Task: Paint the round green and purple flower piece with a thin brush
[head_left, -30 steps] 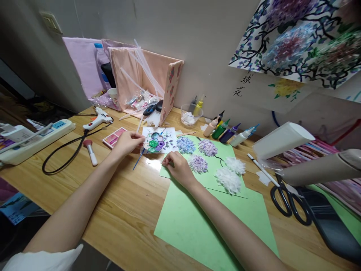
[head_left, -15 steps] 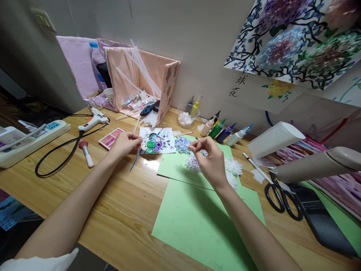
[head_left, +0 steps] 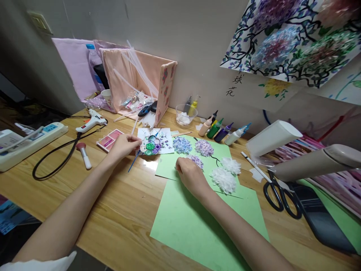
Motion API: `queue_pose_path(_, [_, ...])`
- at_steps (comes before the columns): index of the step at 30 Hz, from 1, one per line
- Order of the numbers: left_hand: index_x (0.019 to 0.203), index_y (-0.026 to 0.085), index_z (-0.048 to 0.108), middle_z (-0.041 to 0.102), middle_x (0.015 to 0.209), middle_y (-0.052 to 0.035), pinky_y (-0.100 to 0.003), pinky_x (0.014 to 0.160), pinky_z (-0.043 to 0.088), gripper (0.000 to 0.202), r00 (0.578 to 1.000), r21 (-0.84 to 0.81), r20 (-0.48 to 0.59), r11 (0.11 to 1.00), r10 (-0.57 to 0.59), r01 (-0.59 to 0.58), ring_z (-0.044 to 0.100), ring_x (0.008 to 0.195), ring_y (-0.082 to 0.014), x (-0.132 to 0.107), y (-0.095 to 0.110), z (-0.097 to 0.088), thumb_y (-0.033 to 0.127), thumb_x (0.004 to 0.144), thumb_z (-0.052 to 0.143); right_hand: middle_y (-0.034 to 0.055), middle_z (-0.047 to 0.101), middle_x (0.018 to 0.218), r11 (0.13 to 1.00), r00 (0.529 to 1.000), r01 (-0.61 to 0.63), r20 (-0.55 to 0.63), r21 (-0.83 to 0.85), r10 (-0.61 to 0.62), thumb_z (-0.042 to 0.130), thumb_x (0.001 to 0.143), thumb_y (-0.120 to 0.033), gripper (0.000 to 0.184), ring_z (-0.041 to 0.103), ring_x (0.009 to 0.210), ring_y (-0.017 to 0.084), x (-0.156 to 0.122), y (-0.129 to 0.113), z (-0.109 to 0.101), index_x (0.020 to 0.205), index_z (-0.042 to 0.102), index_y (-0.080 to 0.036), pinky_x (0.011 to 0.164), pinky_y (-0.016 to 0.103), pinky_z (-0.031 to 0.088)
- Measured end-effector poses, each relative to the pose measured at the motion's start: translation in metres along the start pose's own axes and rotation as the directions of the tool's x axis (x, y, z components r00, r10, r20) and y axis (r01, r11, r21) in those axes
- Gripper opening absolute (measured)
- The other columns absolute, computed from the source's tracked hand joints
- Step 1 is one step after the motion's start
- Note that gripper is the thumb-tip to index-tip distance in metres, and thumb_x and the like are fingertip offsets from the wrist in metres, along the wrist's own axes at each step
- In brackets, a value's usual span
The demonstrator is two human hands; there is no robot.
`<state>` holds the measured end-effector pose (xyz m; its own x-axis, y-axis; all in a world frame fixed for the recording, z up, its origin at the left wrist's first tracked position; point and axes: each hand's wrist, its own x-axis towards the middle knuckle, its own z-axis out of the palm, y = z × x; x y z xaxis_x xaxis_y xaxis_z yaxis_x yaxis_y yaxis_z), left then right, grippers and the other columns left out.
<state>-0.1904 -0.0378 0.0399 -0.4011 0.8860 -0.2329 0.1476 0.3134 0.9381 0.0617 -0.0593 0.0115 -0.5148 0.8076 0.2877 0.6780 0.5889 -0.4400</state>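
My left hand (head_left: pixel 125 146) has its thumb and fingers closed at the left edge of a flower-shaped paint palette (head_left: pixel 151 146), whose wells hold green and purple paint. The palette lies on a paint-spotted white paper (head_left: pixel 168 140), and a thin blue paintbrush (head_left: pixel 133 162) sticks out by it. Over the green paper (head_left: pixel 194 222), my right hand (head_left: pixel 191 175) is curled with fingertips down, hiding whatever they pinch. It partly covers a purple fluffy flower (head_left: pixel 197 161). Close by are a blue flower (head_left: pixel 182 145), a pinkish-purple flower (head_left: pixel 204 148) and white flowers (head_left: pixel 224 180).
Paint bottles (head_left: pixel 220 132) and a clear bowl (head_left: pixel 186 114) stand along the wall. Scissors (head_left: pixel 282 199), a phone (head_left: pixel 321 222) and a grey tumbler (head_left: pixel 313 163) are on the right. To the left lie a glue gun (head_left: pixel 94 119), a makeup brush (head_left: pixel 84 155) and a power strip (head_left: pixel 34 145).
My right hand has moved down and left onto the green paper, uncovering the pinkish-purple and white flowers. My left hand stays at the palette, and the view has shifted slightly.
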Motion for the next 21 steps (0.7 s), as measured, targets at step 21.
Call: queue_pose_path(21, [0.066, 0.013, 0.068, 0.067, 0.063, -0.0049, -0.025, 0.056, 0.052, 0.027, 0.994, 0.066, 0.081, 0.995, 0.074, -0.079, 0.061, 0.056, -0.0148, 0.003, -0.005, -0.002, 0.032, 0.048, 0.076, 0.0011, 0.059, 0.081, -0.497, 0.843, -0.124, 0.355, 0.859, 0.405, 0.058, 0.068, 0.0, 0.024, 0.066, 0.081, 0.01, 0.034, -0.019, -0.055, 0.077, 0.05, -0.021, 0.083, 0.02, 0.057])
